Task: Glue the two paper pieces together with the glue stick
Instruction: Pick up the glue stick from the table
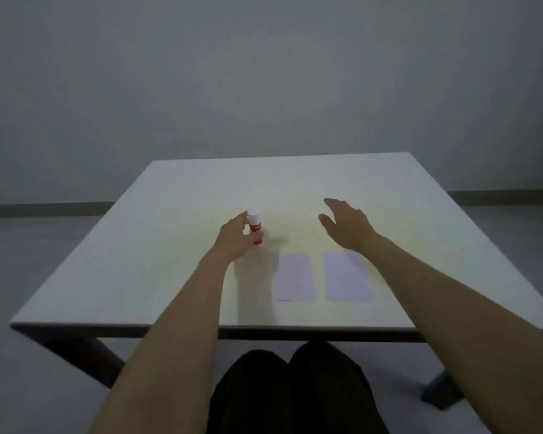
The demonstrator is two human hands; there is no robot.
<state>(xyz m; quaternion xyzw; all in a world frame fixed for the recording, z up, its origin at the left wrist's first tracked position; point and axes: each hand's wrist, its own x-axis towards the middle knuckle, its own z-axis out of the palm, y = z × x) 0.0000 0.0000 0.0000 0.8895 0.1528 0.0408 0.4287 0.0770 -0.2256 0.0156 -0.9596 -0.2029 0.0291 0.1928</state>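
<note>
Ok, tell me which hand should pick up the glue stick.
Left. The left hand is already at the upright glue stick, its fingers at the white cap. The right hand hovers open, apart from it, beyond the paper pieces.

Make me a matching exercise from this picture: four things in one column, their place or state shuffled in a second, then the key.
1. glue stick
2. left hand
3. right hand
4. paper pieces

A. open, above the table, holding nothing
B. flat, side by side, not overlapping
C. upright, white cap on
D. fingers at the glue stick

Pairs: 1-C, 2-D, 3-A, 4-B
</note>
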